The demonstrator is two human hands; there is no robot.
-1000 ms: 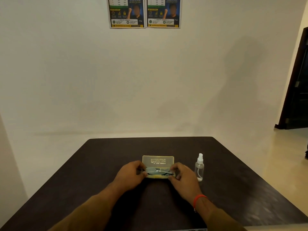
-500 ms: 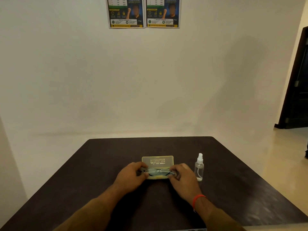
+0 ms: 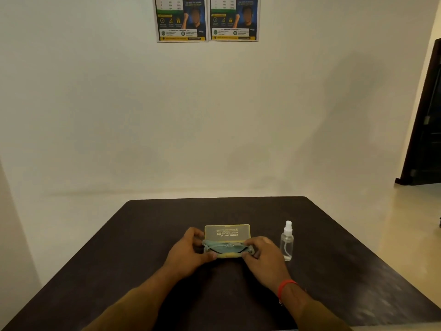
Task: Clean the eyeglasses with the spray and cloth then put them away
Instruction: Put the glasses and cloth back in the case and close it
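Observation:
A translucent yellow glasses case stands open at the middle of the dark table, its lid upright. The eyeglasses lie across the case's tray together with a pale blue-green cloth. My left hand grips the left end of the glasses and case. My right hand grips the right end. A small clear spray bottle with a white nozzle stands upright just right of my right hand.
A white wall rises beyond the table's far edge, with two posters high up. A dark doorway lies at the far right, beside a pale floor.
Both hands have stayed at the ends of the case; the glasses and cloth have shifted slightly within the tray. The bottle has not moved.

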